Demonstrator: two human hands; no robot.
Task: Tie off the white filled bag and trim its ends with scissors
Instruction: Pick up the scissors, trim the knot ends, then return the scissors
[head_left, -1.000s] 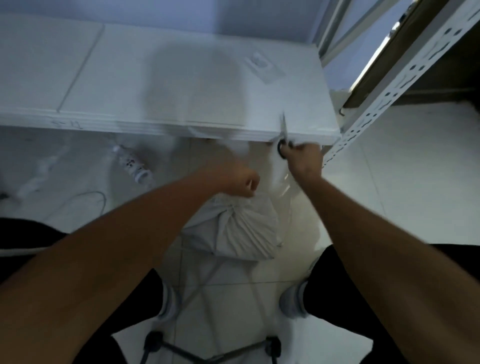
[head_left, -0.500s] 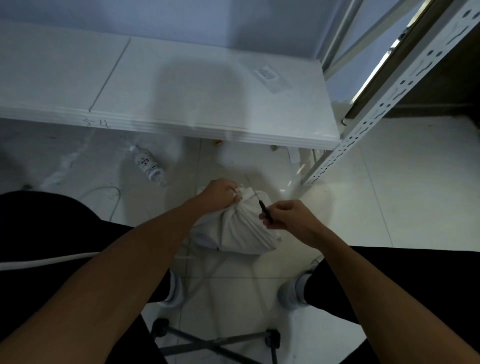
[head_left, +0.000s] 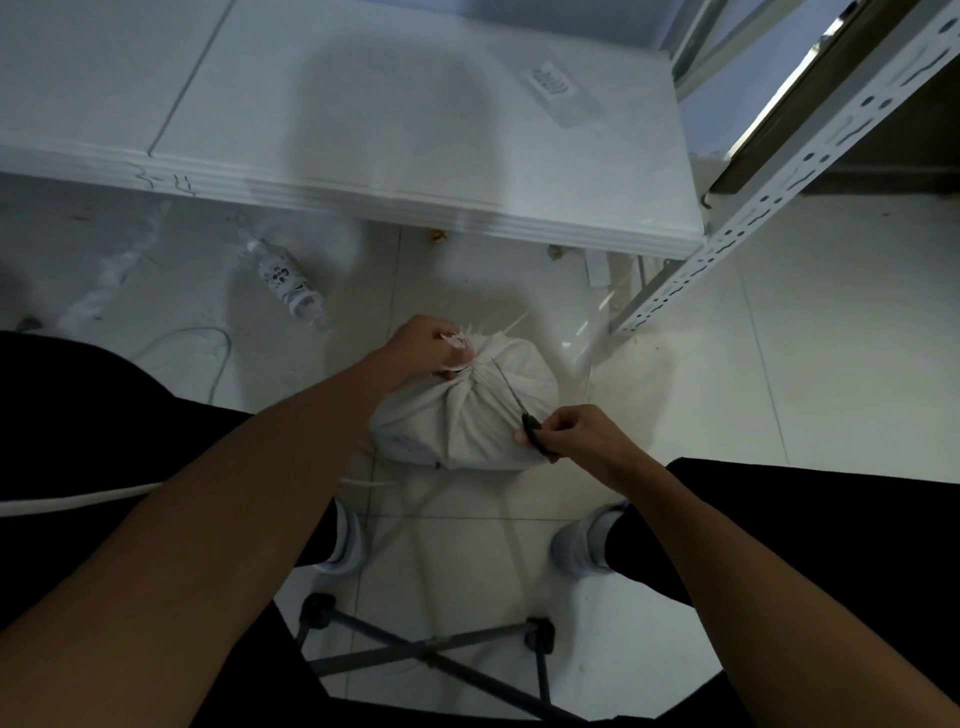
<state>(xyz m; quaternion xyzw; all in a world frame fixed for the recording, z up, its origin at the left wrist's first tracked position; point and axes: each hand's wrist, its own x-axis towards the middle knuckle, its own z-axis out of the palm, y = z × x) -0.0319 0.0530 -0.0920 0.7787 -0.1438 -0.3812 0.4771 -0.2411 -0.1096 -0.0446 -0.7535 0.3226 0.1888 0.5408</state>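
At the gathered neck, the left hand (head_left: 426, 345) is pinching the frayed ends (head_left: 467, 335) shut while the right hand (head_left: 576, 434) is gripping closed-looking scissors (head_left: 514, 397). Sitting on the floor tiles (head_left: 779, 364) between the feet, the white filled bag (head_left: 467, 410) is looking soft and heavy, best held by its bunched neck.

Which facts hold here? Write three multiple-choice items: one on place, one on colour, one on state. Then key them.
1. Where does the bag sit?
A. on the table
B. on the floor between the feet
C. on the shelf rack

2. What colour are the scissors' handles?
A. black
B. red
C. yellow

3. What is the left hand doing?
A. resting open on a knee
B. holding a bottle
C. gripping the bag's gathered top

Key: 1 B, the bag rests on floor tiles before the shoes. 2 A, dark handles show in the right hand. 3 C, its fingers close on the frayed bunch.
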